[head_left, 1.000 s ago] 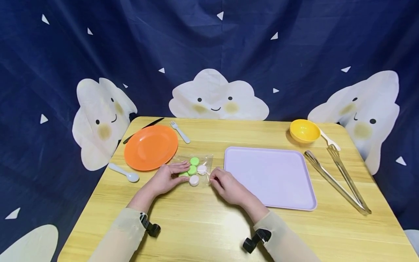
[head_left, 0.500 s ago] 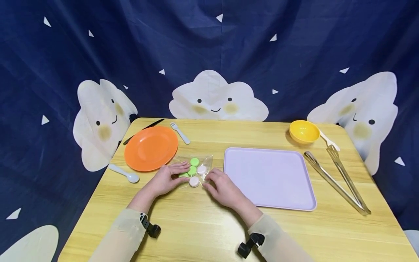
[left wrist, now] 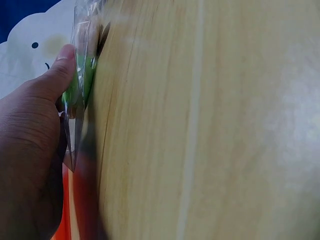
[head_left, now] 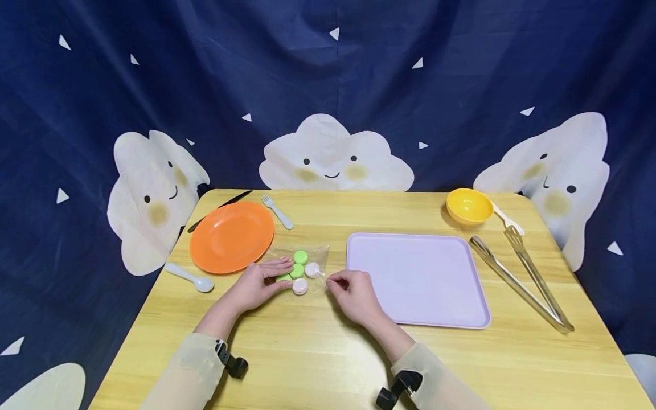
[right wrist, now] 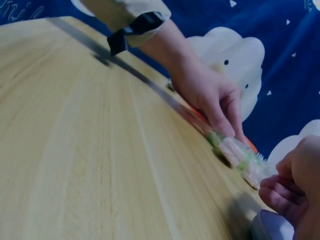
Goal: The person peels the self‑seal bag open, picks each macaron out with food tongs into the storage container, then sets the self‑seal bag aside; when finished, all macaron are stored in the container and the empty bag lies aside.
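A clear plastic bag [head_left: 307, 259] with green and pale pink round pieces lies on the wooden table [head_left: 307, 353] between the orange plate and the lilac tray. My left hand [head_left: 279, 272] lies on the bag's left side with its fingers stretched over the green pieces. In the left wrist view the thumb [left wrist: 62, 67] presses the bag [left wrist: 79, 85] against the tabletop. My right hand [head_left: 332, 280] has its fingers curled and pinches the bag's right edge. The right wrist view shows the bag [right wrist: 240, 157] held between the left hand [right wrist: 210, 95] and the right hand [right wrist: 290, 185].
An orange plate [head_left: 232, 236] sits left of the bag, with a white spoon [head_left: 188, 277], a white fork [head_left: 277, 212] and a black knife [head_left: 220, 206] around it. A lilac tray [head_left: 417, 279] lies to the right. Metal tongs [head_left: 523, 279] and a yellow bowl [head_left: 466, 206] are at the far right.
My right hand slid a little left along the bag's right edge, then back, and now pinches it. The left hand stays on the bag. The head view shifted slightly.
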Tool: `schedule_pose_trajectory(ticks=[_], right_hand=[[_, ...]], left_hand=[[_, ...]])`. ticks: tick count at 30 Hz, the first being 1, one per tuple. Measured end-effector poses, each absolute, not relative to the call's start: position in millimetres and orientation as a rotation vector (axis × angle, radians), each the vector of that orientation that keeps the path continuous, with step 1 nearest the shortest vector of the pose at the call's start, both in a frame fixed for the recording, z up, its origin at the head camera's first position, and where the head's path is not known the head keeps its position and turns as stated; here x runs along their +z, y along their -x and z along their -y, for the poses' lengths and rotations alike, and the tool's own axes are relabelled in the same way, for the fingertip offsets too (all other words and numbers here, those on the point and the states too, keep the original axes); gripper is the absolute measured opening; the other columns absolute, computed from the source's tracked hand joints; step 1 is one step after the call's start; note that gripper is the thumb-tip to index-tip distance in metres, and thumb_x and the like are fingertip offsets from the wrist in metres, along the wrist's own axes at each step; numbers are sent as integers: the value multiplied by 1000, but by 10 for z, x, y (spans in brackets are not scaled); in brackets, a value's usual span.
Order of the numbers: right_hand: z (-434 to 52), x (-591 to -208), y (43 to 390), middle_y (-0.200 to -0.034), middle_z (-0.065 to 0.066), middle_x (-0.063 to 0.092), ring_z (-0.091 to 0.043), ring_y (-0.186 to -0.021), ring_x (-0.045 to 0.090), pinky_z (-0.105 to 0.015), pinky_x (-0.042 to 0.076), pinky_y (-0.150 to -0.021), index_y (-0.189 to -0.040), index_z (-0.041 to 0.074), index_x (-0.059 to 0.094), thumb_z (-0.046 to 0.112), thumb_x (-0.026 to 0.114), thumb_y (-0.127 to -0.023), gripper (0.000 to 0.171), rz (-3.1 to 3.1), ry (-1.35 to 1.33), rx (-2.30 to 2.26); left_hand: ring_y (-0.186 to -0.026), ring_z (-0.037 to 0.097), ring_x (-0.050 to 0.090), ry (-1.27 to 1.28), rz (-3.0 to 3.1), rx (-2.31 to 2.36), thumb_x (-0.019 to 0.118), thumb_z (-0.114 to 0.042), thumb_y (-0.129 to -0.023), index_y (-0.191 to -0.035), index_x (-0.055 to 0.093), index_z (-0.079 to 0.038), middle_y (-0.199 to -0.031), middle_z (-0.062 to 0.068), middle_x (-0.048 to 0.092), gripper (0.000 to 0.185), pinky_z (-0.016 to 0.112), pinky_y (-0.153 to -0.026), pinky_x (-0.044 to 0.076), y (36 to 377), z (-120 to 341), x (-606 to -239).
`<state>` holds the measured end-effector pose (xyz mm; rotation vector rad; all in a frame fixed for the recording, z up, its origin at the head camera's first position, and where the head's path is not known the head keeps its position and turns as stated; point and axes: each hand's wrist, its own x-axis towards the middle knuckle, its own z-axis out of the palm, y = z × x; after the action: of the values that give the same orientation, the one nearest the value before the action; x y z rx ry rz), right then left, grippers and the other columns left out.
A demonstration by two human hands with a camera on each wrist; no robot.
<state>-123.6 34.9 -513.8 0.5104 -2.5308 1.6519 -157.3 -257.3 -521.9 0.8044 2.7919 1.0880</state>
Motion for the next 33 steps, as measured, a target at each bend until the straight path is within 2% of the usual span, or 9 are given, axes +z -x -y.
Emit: schedule_pose_trajectory(ticks=[4, 7, 9, 12, 15, 19, 27, 31, 33], right_hand=[[-321, -5137, 1224, -80, 0, 73, -7, -69, 64, -25, 58, -65, -93, -2, 79, -1, 75, -91, 4, 2519, -506, 1717], [-266, -5134, 1243, -82, -3, 72, -9, -71, 66, -25, 60, -66, -97, -6, 77, 1, 79, -88, 11, 2525, -559, 1734], [-224, -5151, 1277, -83, -2, 71, -10, -73, 67, -24, 60, -67, -98, -6, 76, 3, 81, -88, 15, 2550, -600, 1667], [-185, -5164, 1320, -84, -3, 72, -10, -74, 66, -26, 59, -68, -97, -3, 78, 4, 80, -91, 9, 2585, -636, 1503], [-189, -5153, 1345, -85, -2, 75, -10, -76, 66, -28, 58, -69, -94, 1, 80, 2, 77, -94, 3, 2609, -602, 1437], [-254, -5114, 1346, -82, 2, 75, -8, -74, 66, -29, 58, -70, -92, 2, 81, 2, 76, -96, 6, 2612, -499, 1472], [-352, -5058, 1336, -71, 6, 69, -5, -64, 60, -25, 54, -61, -86, 4, 81, 0, 77, -91, 7, 2603, -351, 1515], [-290, -5020, 1376, -72, 3, 69, -6, -64, 62, -24, 57, -61, -88, 1, 79, 2, 77, -89, 2, 2621, -366, 1570], [-233, -5003, 1412, -73, 1, 69, -8, -66, 64, -25, 58, -62, -90, -1, 77, 4, 77, -89, 5, 2634, -394, 1586]], left_hand=[[-139, 20, 55, -800, -2788, 1084, 82, -33, -95, -136, 72, -13, -145, 0, 62, 46, 46, -118, 41, 1561, 2576, -5226], [-139, 19, 55, -790, -2789, 1080, 82, -32, -95, -136, 72, -14, -146, -1, 62, 46, 45, -118, 41, 1554, 2576, -5232], [-139, 19, 55, -791, -2791, 1082, 82, -31, -95, -136, 73, -14, -145, -1, 62, 46, 45, -118, 41, 1551, 2574, -5232], [-139, 19, 56, -806, -2790, 1084, 82, -31, -95, -136, 73, -13, -145, 0, 63, 46, 45, -118, 41, 1550, 2565, -5234], [-138, 20, 56, -819, -2790, 1084, 82, -31, -95, -136, 73, -12, -144, 1, 63, 46, 45, -118, 41, 1553, 2553, -5233], [-138, 20, 56, -835, -2794, 1082, 82, -31, -95, -135, 73, -11, -144, 2, 63, 46, 45, -118, 41, 1560, 2539, -5227], [-139, 20, 56, -831, -2796, 1064, 82, -31, -95, -136, 72, -12, -146, 1, 62, 46, 45, -119, 41, 1568, 2539, -5219], [-139, 20, 56, -812, -2798, 1064, 82, -33, -95, -136, 72, -13, -146, 0, 62, 47, 45, -118, 41, 1564, 2557, -5218], [-139, 20, 56, -803, -2803, 1062, 82, -34, -95, -136, 73, -14, -145, -1, 62, 47, 45, -118, 41, 1561, 2572, -5218]])
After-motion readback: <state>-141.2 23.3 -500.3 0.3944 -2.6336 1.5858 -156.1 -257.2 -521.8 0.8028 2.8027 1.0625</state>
